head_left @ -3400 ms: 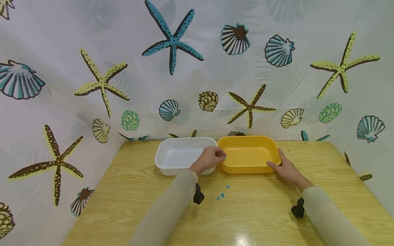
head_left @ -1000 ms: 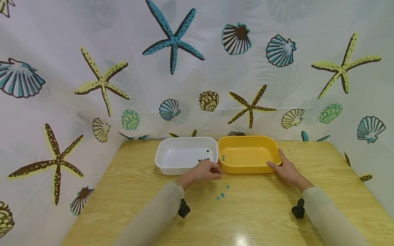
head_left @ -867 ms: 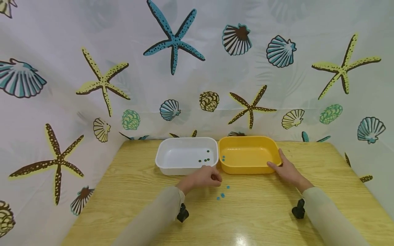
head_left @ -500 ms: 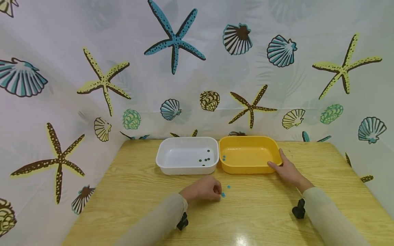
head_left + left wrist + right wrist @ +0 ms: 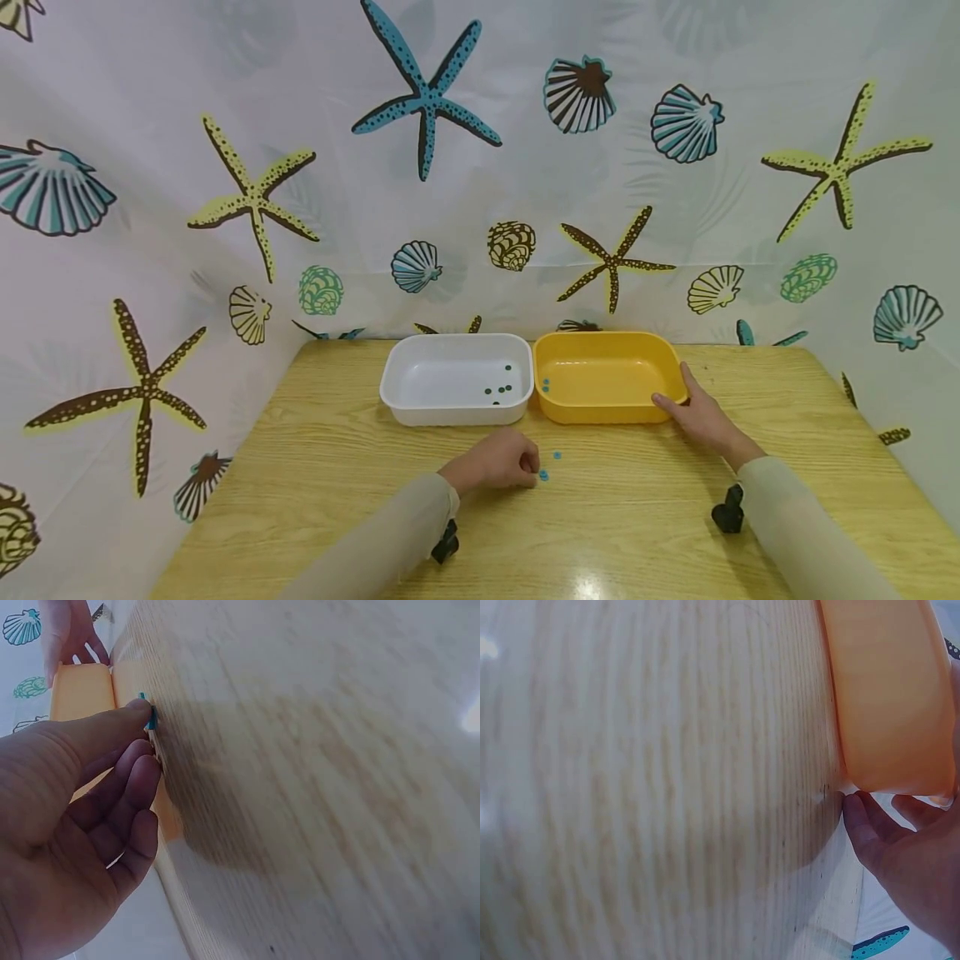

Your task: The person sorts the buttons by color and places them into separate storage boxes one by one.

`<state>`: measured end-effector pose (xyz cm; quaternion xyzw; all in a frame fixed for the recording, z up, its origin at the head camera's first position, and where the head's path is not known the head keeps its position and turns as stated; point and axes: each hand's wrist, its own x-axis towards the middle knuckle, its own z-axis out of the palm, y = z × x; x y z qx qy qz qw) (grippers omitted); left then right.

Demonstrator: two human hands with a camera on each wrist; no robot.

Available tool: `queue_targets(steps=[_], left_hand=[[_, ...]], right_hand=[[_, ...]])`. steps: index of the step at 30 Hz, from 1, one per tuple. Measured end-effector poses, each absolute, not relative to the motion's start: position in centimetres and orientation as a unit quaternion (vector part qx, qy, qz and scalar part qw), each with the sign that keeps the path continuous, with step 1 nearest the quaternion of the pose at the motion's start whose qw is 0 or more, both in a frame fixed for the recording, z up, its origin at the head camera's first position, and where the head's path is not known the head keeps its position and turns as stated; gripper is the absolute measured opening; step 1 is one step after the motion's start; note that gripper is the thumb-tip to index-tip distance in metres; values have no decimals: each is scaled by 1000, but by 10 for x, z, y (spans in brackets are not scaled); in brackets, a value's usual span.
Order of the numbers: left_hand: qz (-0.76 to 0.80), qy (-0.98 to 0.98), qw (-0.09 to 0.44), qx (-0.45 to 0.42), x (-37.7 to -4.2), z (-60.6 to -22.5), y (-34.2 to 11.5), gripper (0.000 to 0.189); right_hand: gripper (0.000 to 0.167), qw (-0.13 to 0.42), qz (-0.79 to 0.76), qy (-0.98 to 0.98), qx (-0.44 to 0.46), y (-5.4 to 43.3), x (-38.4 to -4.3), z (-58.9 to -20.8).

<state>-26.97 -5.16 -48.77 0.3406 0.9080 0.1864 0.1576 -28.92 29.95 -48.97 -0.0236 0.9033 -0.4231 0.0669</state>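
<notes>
Thumb and fingertips of the left hand (image 5: 498,461) come together at the tabletop over a small blue button, which they hide in the head view. In the left wrist view, blue-green (image 5: 152,716) shows at the thumb tip. Two more blue buttons (image 5: 543,476) lie right beside the fingertips, and one blue button (image 5: 557,456) sits slightly farther off. The right hand (image 5: 705,421) holds the near right corner of the yellow tray (image 5: 607,412), thumb at the front and fingers along the end. Inside that tray, two blue buttons (image 5: 546,385) rest near its left wall.
A white tray (image 5: 450,417) stands against the yellow one's left side, with several dark green buttons (image 5: 502,390) toward its right end. Both trays sit at the back of the wooden table (image 5: 637,517). A shell-and-starfish patterned cloth (image 5: 465,192) hangs behind and at the sides.
The left hand left the yellow tray's left rim, where it held a blue button, and came down to the buttons on the table. The right hand stays at its corner.
</notes>
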Motion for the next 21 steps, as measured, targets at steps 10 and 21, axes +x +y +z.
queue_targets(steps=[10,21], left_hand=[[168,897,145,381,-273,-491,-62,5],[186,887,166,389,-276,-489,-68,5]], right_hand=[[100,73,-416,906,-19,300,-290,-491],[103,67,-414,908,-27,300,-289,-491]])
